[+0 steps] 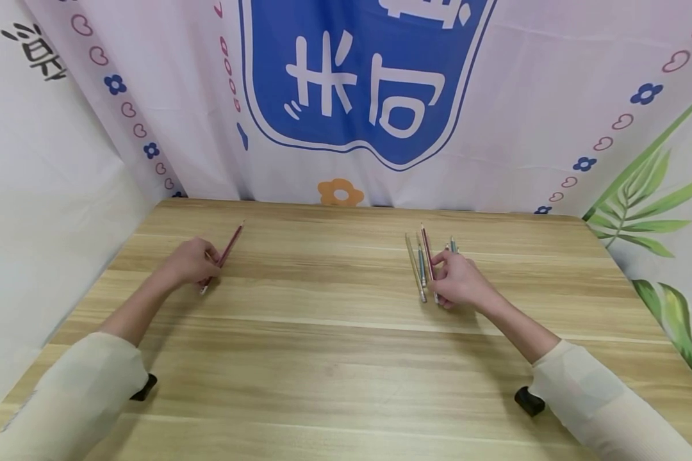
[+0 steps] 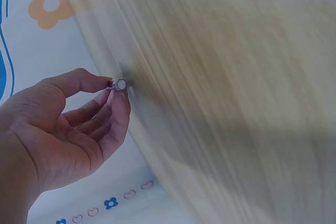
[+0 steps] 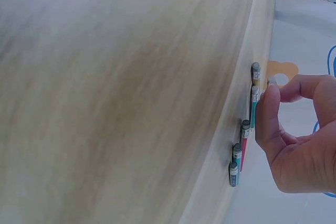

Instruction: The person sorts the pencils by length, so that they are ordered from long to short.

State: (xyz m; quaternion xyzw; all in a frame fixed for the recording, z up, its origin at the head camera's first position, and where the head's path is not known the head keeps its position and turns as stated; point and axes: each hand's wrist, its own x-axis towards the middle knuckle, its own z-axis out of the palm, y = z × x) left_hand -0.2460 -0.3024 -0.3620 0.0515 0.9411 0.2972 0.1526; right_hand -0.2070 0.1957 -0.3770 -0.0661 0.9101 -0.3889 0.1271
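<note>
My left hand [image 1: 196,262] pinches a dark red pencil [image 1: 232,243] between thumb and fingers at the left of the table. Its tip slants up and right; the left wrist view looks straight at its pale end [image 2: 121,84]. At the right, thumb and index finger of my right hand [image 1: 461,278] pinch another dark red pencil [image 1: 426,240], its tip pointing to the back. Just left of it lie a gold-coloured pencil [image 1: 413,262] and a teal pencil [image 1: 421,266]. More pencils, among them a teal one [image 1: 452,243], are partly hidden behind the right hand.
The right wrist view has several pencils side by side, eraser ends towards the camera, including a red pencil [image 3: 244,137] and a teal pencil [image 3: 254,109]. A wooden table [image 1: 323,371] spreads below, with a printed curtain [image 1: 196,128] along its back edge.
</note>
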